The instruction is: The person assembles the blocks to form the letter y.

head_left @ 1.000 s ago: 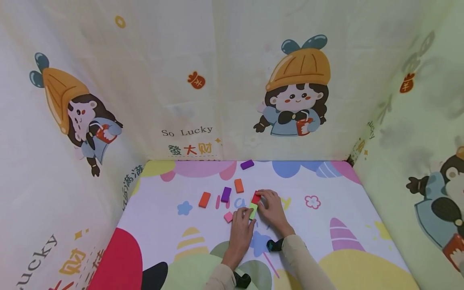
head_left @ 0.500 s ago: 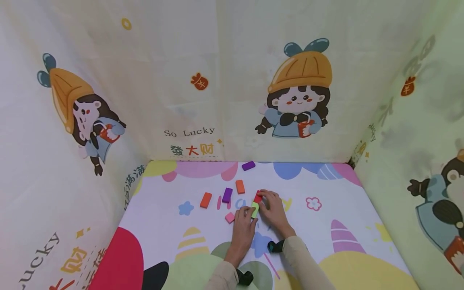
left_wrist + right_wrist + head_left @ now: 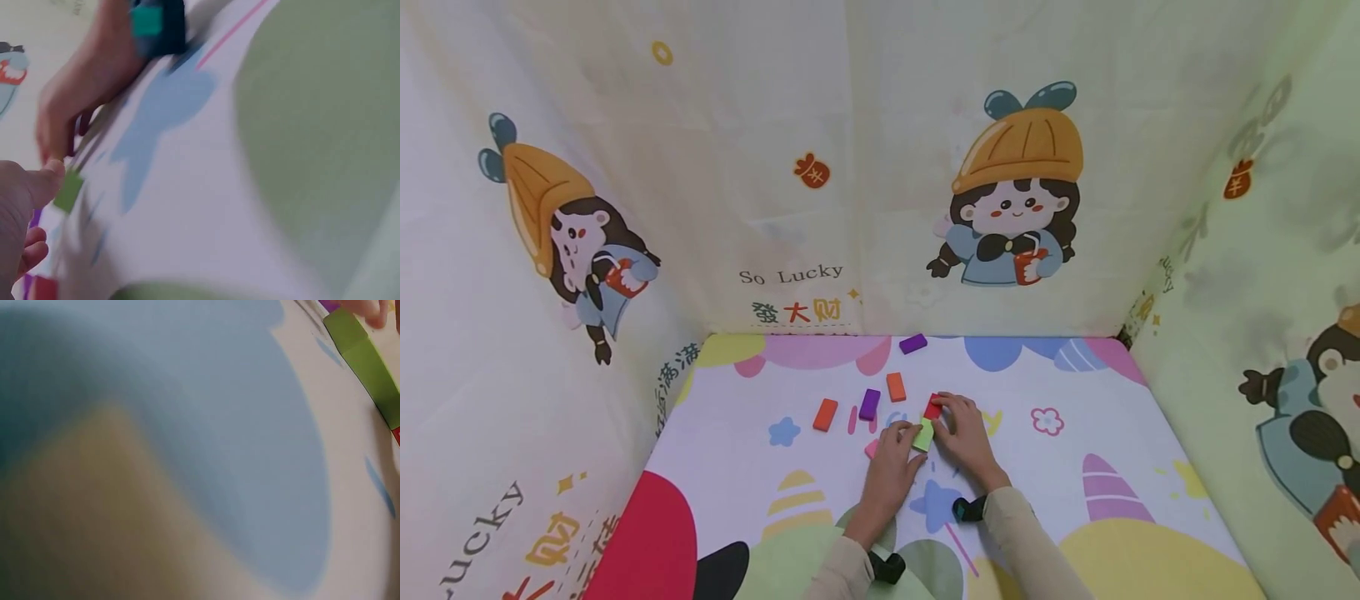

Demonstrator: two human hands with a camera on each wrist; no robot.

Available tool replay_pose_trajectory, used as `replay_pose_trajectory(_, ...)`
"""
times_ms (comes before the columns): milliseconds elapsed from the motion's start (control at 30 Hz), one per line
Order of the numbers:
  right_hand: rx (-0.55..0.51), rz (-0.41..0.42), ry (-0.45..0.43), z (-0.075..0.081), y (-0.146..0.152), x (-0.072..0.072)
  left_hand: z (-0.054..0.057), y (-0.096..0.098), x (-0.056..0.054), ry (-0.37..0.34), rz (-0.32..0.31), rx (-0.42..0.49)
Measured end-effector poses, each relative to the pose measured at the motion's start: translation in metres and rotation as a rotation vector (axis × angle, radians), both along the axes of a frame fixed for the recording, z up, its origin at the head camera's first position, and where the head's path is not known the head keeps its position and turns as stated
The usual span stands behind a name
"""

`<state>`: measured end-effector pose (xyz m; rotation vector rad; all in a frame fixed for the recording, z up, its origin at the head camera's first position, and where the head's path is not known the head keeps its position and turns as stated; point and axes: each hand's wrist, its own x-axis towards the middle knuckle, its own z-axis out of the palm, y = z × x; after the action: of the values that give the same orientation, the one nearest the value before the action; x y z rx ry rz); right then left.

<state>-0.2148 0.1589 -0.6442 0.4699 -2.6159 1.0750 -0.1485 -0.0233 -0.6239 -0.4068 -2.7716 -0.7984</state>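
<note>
- Lime green: one block [image 3: 923,436], set off by a bright red block [image 3: 932,407].
- Solid orange: two matching blocks [image 3: 825,415] [image 3: 897,387]; deep purple, two more blocks [image 3: 869,405] [image 3: 913,343].
- Pink: a single block [image 3: 872,449], partly hidden.
- Beige sleeves [image 3: 1033,546] above black wrist gear [image 3: 887,568]; a teal patch [image 3: 147,22] marks the right-hand one.
- White worktop [image 3: 1022,467] printed with blue stars [image 3: 785,431], a purple cone [image 3: 1108,483] banded white, a yellow-and-white striped cone [image 3: 797,497], a pink flower outline [image 3: 1047,421] and a large red patch [image 3: 651,537].
- Cream wall cloth [image 3: 895,167] bearing a cartoon figure [image 3: 1011,187]: orange cap, blue dress, black bow, red cup.
- Lettering [image 3: 791,274] in grey; characters [image 3: 797,312] beneath in green, red and gold.
</note>
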Motion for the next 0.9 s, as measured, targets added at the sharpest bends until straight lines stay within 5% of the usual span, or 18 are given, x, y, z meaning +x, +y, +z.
replay_pose_trajectory(300, 0.007, -0.028, -0.049, -0.001, 0.001, 0.000, 0.013, -0.029, -0.040, 0.060, 0.047, -0.118)
replay_pose_trajectory(700, 0.022, -0.027, -0.101, -0.001, 0.001, 0.000, 0.015, -0.039, -0.084, -0.132, -0.026, -0.311)
replay_pose_trajectory(900, 0.014, -0.021, -0.061, 0.001, 0.001, 0.000, 0.017, -0.040, -0.099, -0.182, -0.087, -0.317)
